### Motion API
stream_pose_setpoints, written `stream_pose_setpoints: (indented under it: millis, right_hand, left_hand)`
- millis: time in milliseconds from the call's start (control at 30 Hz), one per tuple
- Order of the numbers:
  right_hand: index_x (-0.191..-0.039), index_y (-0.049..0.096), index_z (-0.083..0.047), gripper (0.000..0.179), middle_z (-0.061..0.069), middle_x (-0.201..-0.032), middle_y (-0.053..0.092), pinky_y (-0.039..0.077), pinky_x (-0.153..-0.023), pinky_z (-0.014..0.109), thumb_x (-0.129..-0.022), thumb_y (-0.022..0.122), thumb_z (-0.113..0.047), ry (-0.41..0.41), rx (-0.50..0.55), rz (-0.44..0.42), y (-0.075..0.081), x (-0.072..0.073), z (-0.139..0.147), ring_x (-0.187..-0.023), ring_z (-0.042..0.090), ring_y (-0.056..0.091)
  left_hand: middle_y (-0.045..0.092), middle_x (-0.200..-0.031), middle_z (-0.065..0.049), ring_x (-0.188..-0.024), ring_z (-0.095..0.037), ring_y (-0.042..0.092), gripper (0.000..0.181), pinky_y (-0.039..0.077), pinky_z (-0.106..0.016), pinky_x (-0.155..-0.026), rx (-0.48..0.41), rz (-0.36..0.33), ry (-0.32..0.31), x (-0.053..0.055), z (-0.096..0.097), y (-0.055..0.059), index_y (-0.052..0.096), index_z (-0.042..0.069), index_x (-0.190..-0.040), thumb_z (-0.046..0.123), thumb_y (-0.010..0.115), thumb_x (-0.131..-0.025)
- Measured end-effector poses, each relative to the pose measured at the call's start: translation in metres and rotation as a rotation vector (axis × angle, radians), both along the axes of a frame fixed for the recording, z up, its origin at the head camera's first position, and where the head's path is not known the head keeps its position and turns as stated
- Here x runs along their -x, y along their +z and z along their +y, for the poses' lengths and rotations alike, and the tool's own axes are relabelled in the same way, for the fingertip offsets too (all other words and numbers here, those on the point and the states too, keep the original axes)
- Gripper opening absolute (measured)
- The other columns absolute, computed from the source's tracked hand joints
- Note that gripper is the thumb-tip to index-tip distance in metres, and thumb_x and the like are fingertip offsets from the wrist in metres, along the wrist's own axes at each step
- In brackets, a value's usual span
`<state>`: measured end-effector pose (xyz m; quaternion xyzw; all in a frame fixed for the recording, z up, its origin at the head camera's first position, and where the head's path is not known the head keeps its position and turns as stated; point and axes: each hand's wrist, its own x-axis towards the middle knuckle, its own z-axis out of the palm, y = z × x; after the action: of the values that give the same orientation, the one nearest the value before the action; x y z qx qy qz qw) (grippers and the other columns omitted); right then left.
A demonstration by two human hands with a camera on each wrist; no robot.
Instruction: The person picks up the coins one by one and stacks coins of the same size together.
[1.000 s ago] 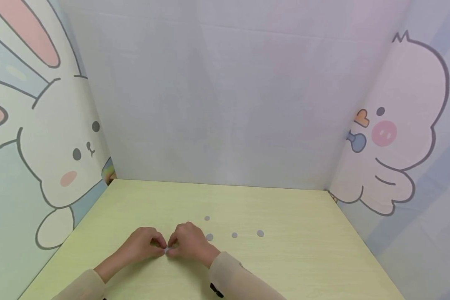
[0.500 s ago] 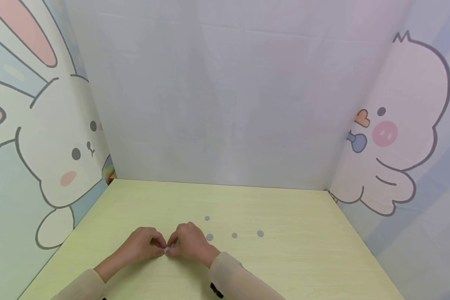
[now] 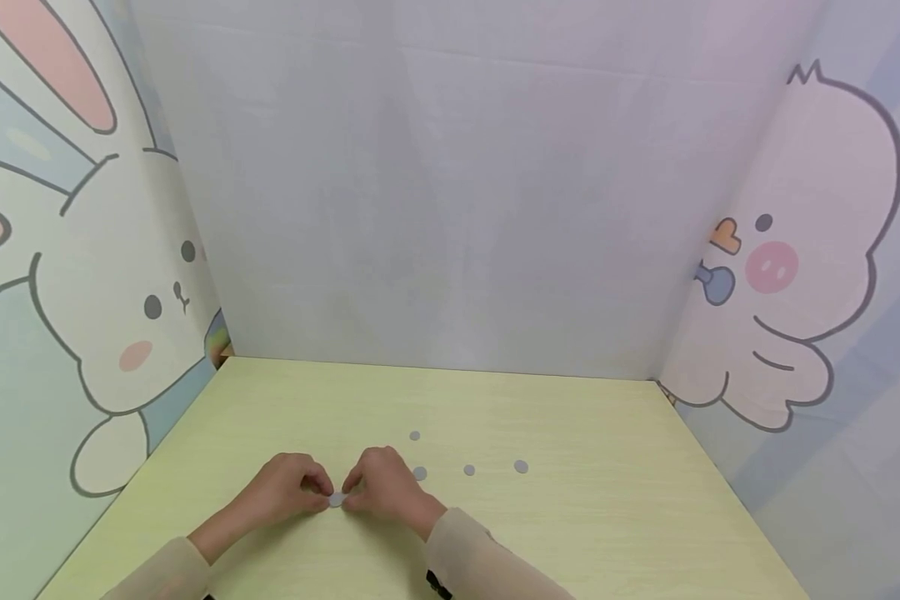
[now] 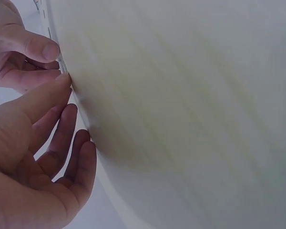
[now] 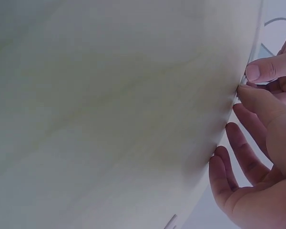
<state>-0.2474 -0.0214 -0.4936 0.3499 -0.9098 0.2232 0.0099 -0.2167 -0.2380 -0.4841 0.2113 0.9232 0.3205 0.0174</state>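
Gray disc [image 3: 336, 500]: on the yellow table [image 3: 585, 517], nearer the left edge than the right. Straight between left hand [image 3: 288, 487] and right hand [image 3: 387, 485], about as close to one as the other. Fingertips [image 3: 319, 504] curled in, seemingly pinching both sides. Round, so no long way to point. Toward the right edge, four loose gray discs [image 3: 420, 473].

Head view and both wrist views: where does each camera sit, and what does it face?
Head: on the person's head, facing forward and down at the table; left hand, right hand and sleeves show, a disc between the hands.
Left wrist: on that wrist, facing the table close up; left hand nearer, right hand beyond.
Right wrist: likewise, but right hand nearer, left beyond.
Shared: both wrist views show both hands.
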Motion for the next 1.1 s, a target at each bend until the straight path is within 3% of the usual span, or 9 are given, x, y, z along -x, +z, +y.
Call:
stream_pose_setpoints:
  millis: [367,1100]
  right_hand:
    - [-0.084,0.087,-0.023,0.006,-0.017,-0.083,0.074,0.047,-0.090,0.022,-0.083,0.093,-0.023,-0.040,0.006,0.031,0.0036,-0.0086,-0.0017,-0.081,-0.004,0.055]
    - [-0.083,0.087,-0.030,0.005,-0.021,-0.079,0.071,0.044,-0.088,0.021,-0.086,0.091,-0.029,-0.045,-0.004,0.058,-0.0010,-0.0067,-0.0036,-0.077,-0.005,0.050]
  left_hand:
    - [0.072,-0.086,0.012,-0.077,-0.001,0.060,0.012,0.052,-0.025,-0.071,0.004,0.002,-0.003,-0.0005,-0.0011,0.0002,0.080,0.018,-0.089,0.013,0.090,-0.084]
    - [0.072,-0.087,0.011,-0.077,0.000,0.061,0.014,0.052,-0.025,-0.072,-0.001,0.002,-0.007,-0.0004,-0.0014,-0.0013,0.079,0.018,-0.089,0.012,0.090,-0.084]
